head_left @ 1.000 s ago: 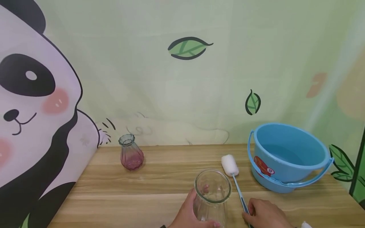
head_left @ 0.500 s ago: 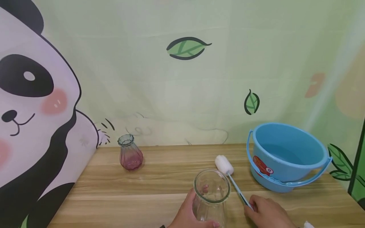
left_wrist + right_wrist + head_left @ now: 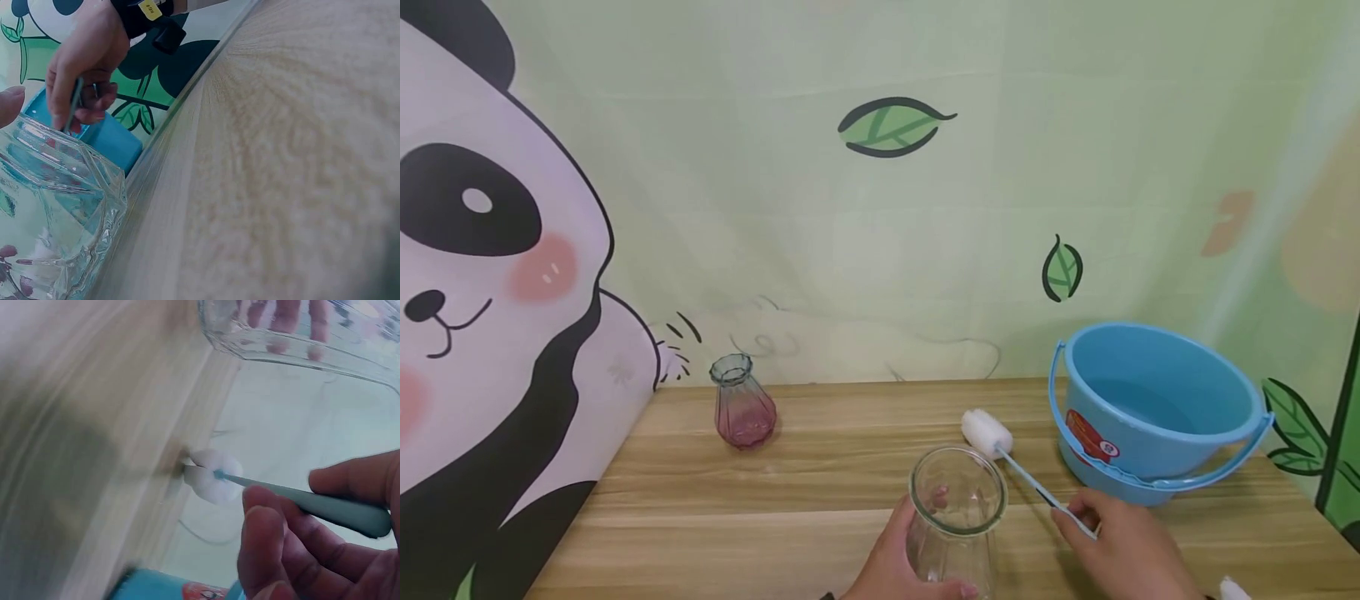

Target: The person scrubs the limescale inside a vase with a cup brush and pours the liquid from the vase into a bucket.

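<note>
In the head view my left hand (image 3: 895,558) grips a clear glass vase (image 3: 957,546) by its side, near the front edge of the view. The vase stands upright, its round mouth facing up. To its right, my right hand (image 3: 1127,533) pinches the thin blue handle of a sponge bottle brush (image 3: 1026,477). Its white sponge head (image 3: 987,433) points away to the back left, just behind the vase. The right wrist view shows the handle (image 3: 325,506) between thumb and fingers. Seen from the left wrist, the vase's angular glass base (image 3: 94,206) lies close to the tabletop.
A blue bucket (image 3: 1150,458) with its handle down stands at the right. Farther back on the left is a small pink-and-grey glass vase (image 3: 745,412). The wooden table (image 3: 835,475) ends at a printed panda backdrop (image 3: 775,208). A white object (image 3: 1232,589) shows at the bottom right.
My right hand has shifted right and a little back, with its hold now on the brush handle. The sponge head has swung left toward the vase. The left hand and vase stay put.
</note>
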A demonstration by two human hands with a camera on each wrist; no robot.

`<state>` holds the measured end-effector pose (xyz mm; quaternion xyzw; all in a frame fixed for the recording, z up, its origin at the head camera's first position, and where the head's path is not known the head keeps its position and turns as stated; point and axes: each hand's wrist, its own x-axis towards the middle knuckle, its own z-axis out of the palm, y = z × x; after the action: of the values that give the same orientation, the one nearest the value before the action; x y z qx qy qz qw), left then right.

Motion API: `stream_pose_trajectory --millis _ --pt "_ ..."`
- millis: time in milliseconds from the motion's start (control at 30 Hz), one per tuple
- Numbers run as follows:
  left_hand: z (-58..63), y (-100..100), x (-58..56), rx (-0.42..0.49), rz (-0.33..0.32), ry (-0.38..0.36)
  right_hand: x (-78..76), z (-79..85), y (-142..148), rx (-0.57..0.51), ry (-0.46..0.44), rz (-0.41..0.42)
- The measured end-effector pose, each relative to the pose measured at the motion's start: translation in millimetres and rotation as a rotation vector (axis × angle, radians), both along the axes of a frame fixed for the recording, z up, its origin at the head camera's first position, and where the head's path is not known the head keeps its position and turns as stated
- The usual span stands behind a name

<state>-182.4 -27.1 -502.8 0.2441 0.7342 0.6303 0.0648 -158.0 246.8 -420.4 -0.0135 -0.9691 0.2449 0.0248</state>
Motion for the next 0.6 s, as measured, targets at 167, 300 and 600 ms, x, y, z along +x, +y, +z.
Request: stream_pose_trajectory --millis 167,300,600 --pt "-0.8 0 -0.1 0.012 -0.008 -0.013 0.4 10.4 0 -0.008 0.069 -0.055" --pt "-1.7 0 -0.7 0.015 -0.009 -0.003 2.7 17.2 -1 -0.037 0.163 -0.095" --pt "-0.8 0 -1.2 0.022 -0.02 -0.034 3.9 28.4 -3 -0.122 0.457 -0.149"
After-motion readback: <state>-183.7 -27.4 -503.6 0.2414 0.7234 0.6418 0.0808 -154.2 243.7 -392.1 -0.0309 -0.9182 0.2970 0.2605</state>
